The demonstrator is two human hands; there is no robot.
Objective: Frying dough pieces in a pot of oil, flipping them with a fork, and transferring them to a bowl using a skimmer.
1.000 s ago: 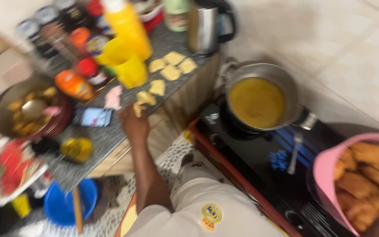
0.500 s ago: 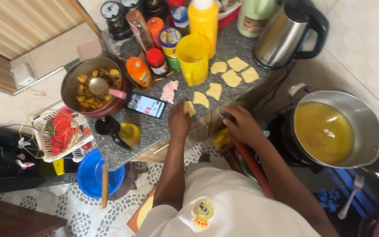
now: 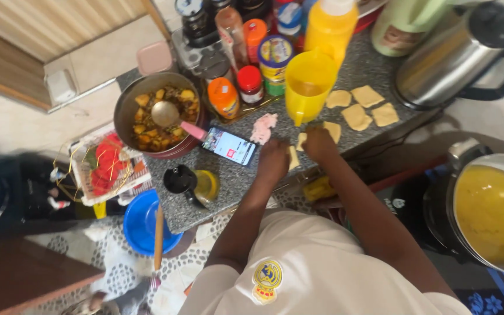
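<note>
Nearest the camera is the person's pale shirt (image 3: 316,274), with both arms reaching away to the grey speckled counter (image 3: 234,181). The left hand (image 3: 273,160) lies on the counter edge, fingers curled down over a pale dough piece (image 3: 293,157) that shows just at its right side; whether it grips the piece or only presses on it cannot be told. The right hand (image 3: 319,144) sits just beside it, a little farther in, fingers bent together over another dough square (image 3: 333,131), touching it.

Low on the left a blue bowl (image 3: 141,224) with a wooden stick (image 3: 158,236) across it stands below the counter. On the near part of the counter stands a small bottle of yellow oil (image 3: 205,184) with a black cap. Just left of the left hand lies a phone (image 3: 228,146) with its screen lit, and a crumpled pink paper (image 3: 262,127) lies beyond it.

At the right edge a metal pan of yellow oil (image 3: 494,213) sits on a stove.

Farther in, a dark pan of browned chunks (image 3: 158,114) holds a spoon with a pink handle. A yellow jug (image 3: 309,84) stands just beyond the hands, and to its right four more flat dough squares (image 3: 364,105) lie close together. Behind them stand a steel kettle (image 3: 450,61) and a cluster of jars and bottles (image 3: 252,52).
</note>
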